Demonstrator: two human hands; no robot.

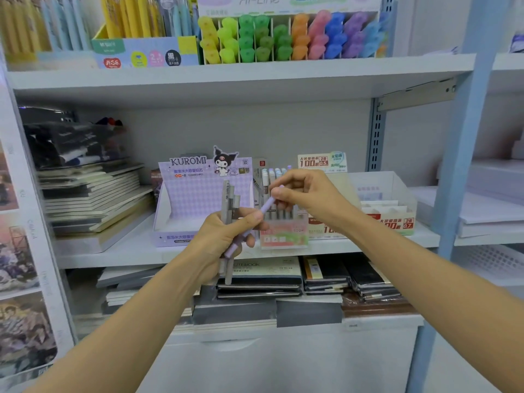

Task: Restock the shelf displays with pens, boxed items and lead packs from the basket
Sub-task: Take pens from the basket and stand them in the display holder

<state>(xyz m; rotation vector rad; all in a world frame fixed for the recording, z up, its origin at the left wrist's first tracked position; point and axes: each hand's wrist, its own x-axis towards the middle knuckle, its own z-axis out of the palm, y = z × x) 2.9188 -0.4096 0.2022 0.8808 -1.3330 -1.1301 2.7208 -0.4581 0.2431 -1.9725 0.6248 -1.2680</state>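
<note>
Two bare forearms reach in from the bottom edge and meet in front of a shop shelf unit.

The left hand [224, 239] has its fingers [249, 219] curled round three grey pens [229, 197]. The pens stand upright in the fist, with their tops above it and their lower ends below. The same grip also traps the lower part of one lilac pen [268, 207], with the thumb lying across it. This pen slants up and to the right.

The right hand [309, 197] pinches the upper end of the lilac pen between thumb and forefinger. Its other fingers are loosely curled behind.

Both hands hover in front of the middle shelf [127, 251], touching nothing on it.

Just behind the hands on that shelf stands a clear pen display [283, 234] holding about five pens upright. To its left is a purple chequered Kuromi display box [198, 194]. To its right are two lead pack displays [391, 219], one marked 2B 0.5 and the other 2B 0.7. At the far left of the shelf lies a tall stack of notebooks [93, 199].

On the shelf below, more notebooks [263, 270] lie flat in several piles.

Farthest away, on the top shelf [226, 78], highlighters [283, 38] stand in columns sorted by colour: yellow, greens, orange, pink, blue and purple. Left of them are yellow and pale blue pens [136, 15] in a printed box.
</note>
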